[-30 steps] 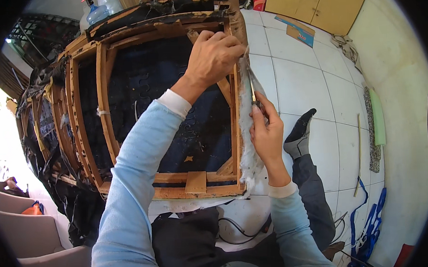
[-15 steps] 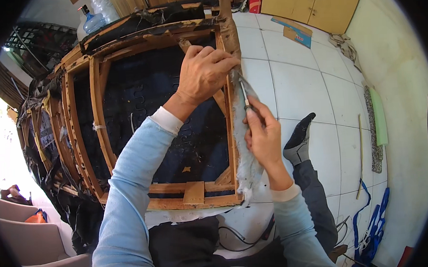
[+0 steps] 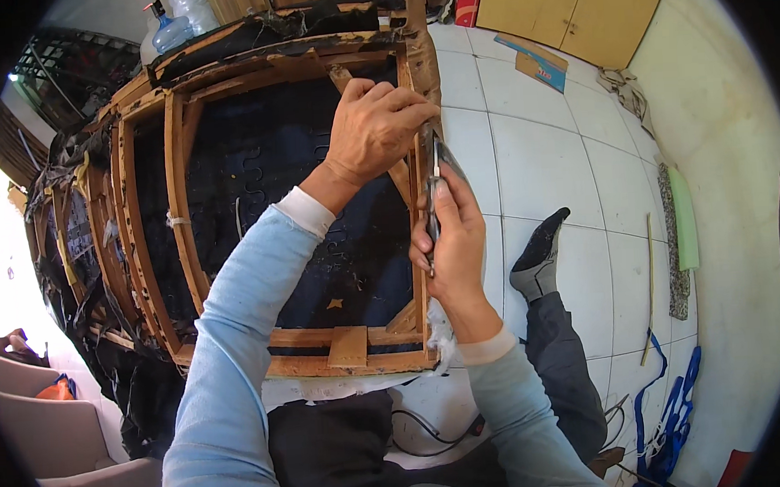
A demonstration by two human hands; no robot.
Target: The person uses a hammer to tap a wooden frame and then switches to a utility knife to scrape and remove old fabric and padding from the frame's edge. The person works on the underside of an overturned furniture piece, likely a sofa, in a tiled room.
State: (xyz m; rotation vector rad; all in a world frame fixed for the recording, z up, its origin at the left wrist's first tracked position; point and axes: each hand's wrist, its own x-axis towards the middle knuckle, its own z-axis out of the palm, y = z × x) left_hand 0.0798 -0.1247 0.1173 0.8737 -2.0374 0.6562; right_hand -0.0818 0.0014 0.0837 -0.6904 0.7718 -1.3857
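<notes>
A stripped wooden furniture frame with a dark inner panel lies before me. My left hand grips the upper part of the torn brown covering along the frame's right rail. Just below it my right hand is closed on a tool with a thin metal shaft and dark handle, its tip up at the covering by my left fingers. Some white wadding shows at the lower right corner of the frame.
My sock-covered foot rests on white floor tiles at right. Beyond are a yellow cabinet, a flat cardboard piece, foam strips and blue straps. Grey seating pieces stand at lower left, water bottles behind the frame.
Both hands moved lower over the first half second. Since then my right hand has shifted left and turned upright along the rail, covering more of the wadding; my left hand stays near the covering.
</notes>
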